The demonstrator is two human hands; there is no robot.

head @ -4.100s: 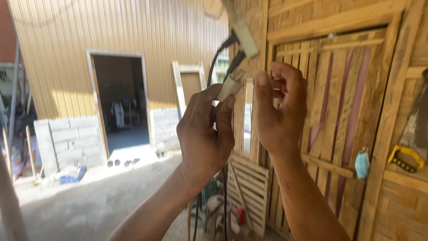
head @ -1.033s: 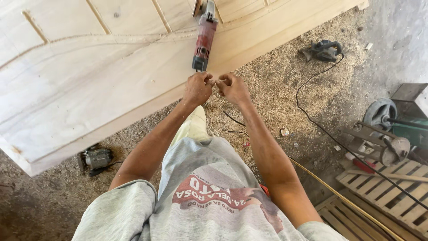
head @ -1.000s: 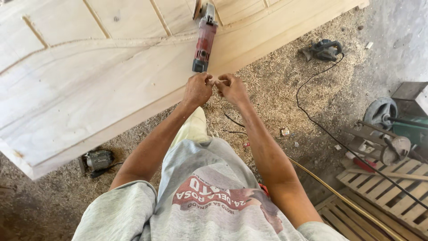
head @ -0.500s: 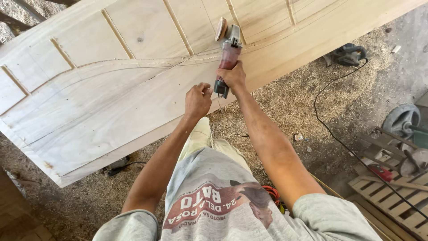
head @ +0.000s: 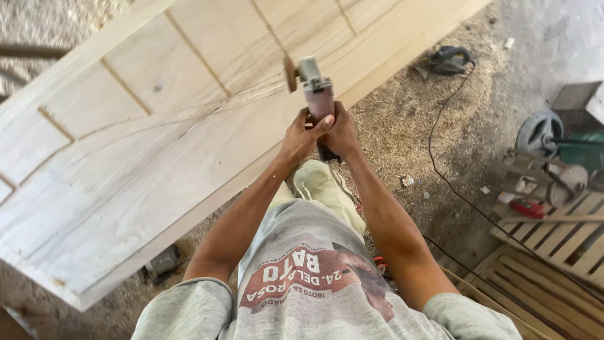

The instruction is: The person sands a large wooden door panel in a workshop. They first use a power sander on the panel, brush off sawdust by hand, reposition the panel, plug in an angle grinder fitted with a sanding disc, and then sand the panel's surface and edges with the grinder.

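I hold a red and grey angle grinder (head: 316, 94) with both hands, lifted above a large pale wooden door panel (head: 145, 145). My left hand (head: 301, 137) wraps the red body from the left. My right hand (head: 340, 135) grips the rear of the body from the right. The grinder's disc (head: 290, 74) points to the left, over the curved groove cut across the panel. The tool's black cable end shows just below my hands.
Sawdust covers the ground. A dark power tool (head: 448, 60) with a black cable (head: 440, 170) lies at the upper right. A wheeled machine (head: 553, 141) and wooden pallets (head: 553, 258) stand at the right. Another small tool (head: 162, 261) lies under the panel's edge.
A second ago both hands were at the grinder's cable end while it lay on the panel. Now both hands grip its body and it is raised off the wood.
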